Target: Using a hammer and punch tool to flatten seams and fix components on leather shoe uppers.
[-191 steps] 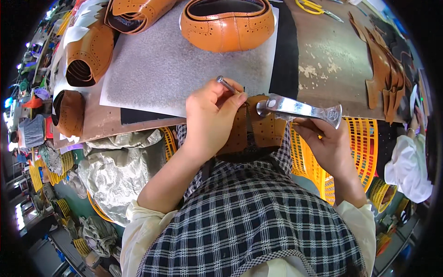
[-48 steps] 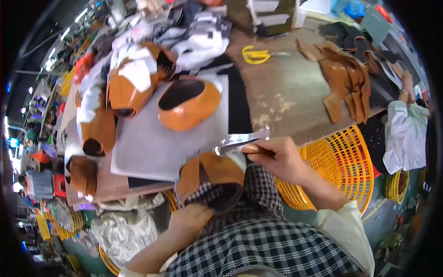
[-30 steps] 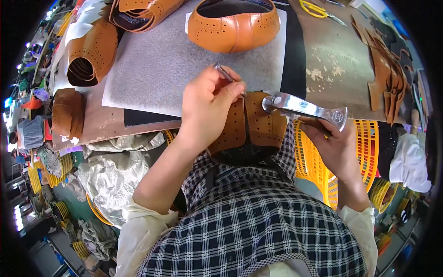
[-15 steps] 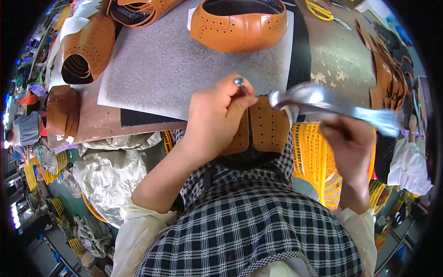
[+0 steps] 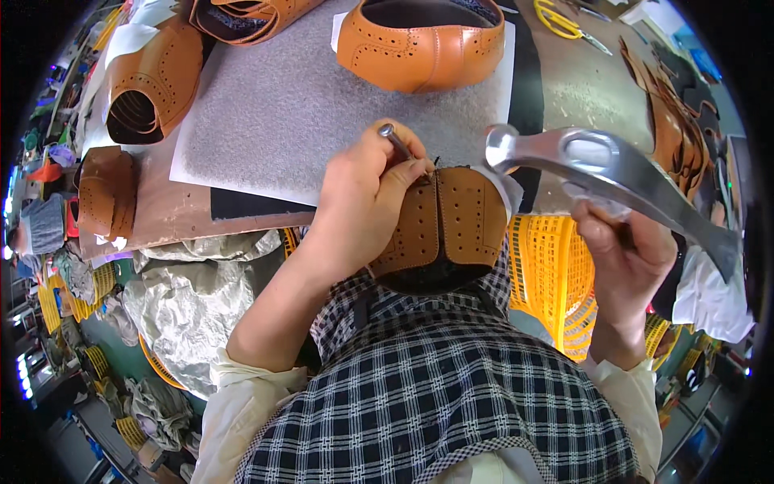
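Observation:
Over my lap, at the table's near edge, lies a brown leather shoe upper (image 5: 472, 214) with two lacing flaps, a row of holes along each. My left hand (image 5: 363, 189) is closed round a metal punch (image 5: 395, 139), tilted, its lower end down at the top of the left flap. In my right hand (image 5: 625, 262) is a steel hammer (image 5: 592, 153), raised to the right of the punch. The hammer's round face (image 5: 500, 148) points left and is apart from the punch. My right fingers grip the handle, which is mostly hidden behind the head.
A grey-speckled sheet (image 5: 298, 105) covers the table's middle. Around it stand tan shoe uppers (image 5: 423, 52) and stacked brown ones (image 5: 157, 77). Yellow-handled scissors (image 5: 560, 18) lie at the far right, leather pieces (image 5: 677, 129) beyond. Below the edge is a yellow plastic basket (image 5: 544, 266).
The punch and my left hand have shifted left, from the slit between the flaps to the left flap. The hammer has swung up and away to the right.

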Demonstrator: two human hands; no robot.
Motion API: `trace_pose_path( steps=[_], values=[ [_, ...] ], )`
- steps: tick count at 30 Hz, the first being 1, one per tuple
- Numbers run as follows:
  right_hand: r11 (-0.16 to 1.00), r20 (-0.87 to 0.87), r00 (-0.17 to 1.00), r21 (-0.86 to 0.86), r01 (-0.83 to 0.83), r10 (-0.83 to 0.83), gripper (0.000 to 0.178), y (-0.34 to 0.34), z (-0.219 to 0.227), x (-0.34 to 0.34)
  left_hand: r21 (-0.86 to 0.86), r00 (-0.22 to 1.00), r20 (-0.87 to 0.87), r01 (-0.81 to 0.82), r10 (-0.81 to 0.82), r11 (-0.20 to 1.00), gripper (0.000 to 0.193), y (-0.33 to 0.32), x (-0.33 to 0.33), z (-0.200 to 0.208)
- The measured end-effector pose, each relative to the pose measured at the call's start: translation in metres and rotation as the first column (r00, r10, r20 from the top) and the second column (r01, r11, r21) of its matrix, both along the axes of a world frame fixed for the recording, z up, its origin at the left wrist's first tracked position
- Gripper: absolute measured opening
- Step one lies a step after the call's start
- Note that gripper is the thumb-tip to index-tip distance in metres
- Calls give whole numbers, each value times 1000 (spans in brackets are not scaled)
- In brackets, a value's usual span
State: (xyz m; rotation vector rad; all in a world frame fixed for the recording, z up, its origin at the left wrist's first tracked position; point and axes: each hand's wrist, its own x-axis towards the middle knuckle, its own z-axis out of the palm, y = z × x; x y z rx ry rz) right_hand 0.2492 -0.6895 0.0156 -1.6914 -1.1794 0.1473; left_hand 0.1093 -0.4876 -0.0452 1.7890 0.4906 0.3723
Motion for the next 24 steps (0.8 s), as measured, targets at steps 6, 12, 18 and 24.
trace_pose_path(
  steps=[6,12,18,24],
  values=[
    [998,-212,977,59,24,-11,17,2,16,-12,457,997,-41,82,-72,886,5,-10,1,10],
    [957,-179,983,-276,-85,36,24,-7,-17,-10,136,975,99,-209,196,968,8,-10,3,-3],
    [939,14,999,-342,-29,36,23,-9,-39,-7,719,874,-292,468,-389,513,7,-52,-77,0],
    [974,-439,889,-226,30,-129,21,-9,-57,12,841,978,116,-6,-171,540,7,3,-131,51]
  ],
)
